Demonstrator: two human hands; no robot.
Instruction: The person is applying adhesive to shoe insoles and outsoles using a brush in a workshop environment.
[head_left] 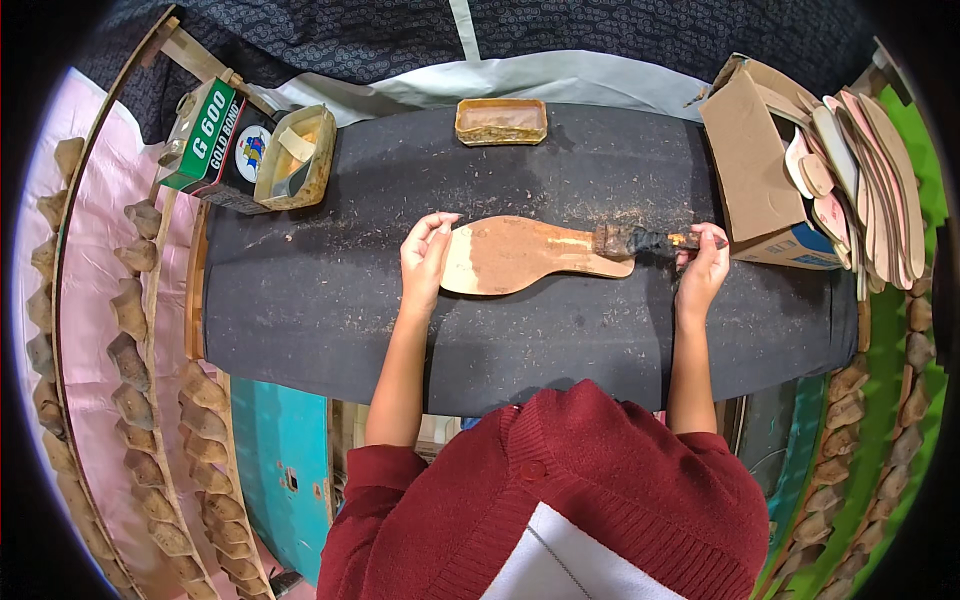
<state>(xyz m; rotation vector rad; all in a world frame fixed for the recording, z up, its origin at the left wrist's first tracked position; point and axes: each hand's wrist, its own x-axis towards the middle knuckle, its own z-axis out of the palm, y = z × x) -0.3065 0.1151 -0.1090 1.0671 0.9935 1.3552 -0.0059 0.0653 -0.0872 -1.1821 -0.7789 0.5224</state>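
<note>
A tan, sole-shaped insole (520, 255) lies crosswise over the dark table, its wide end to the left. Part of its face looks darker and wet, while the left end is paler. My left hand (428, 255) grips that wide end, fingers at its edge and thumb near the top. In my right hand (704, 262) is a glue brush (640, 241), held by its stained handle. The dark, caked bristles touch the narrow right end of the insole.
A rectangular tub (502, 122) with brownish contents stands at the far middle. Far left are a green and black can (210, 140) and an open tub (295, 160) holding scraps. A cardboard box (765, 170) of stacked insoles (880, 180) stands right. Shoe lasts (140, 400) line the side racks.
</note>
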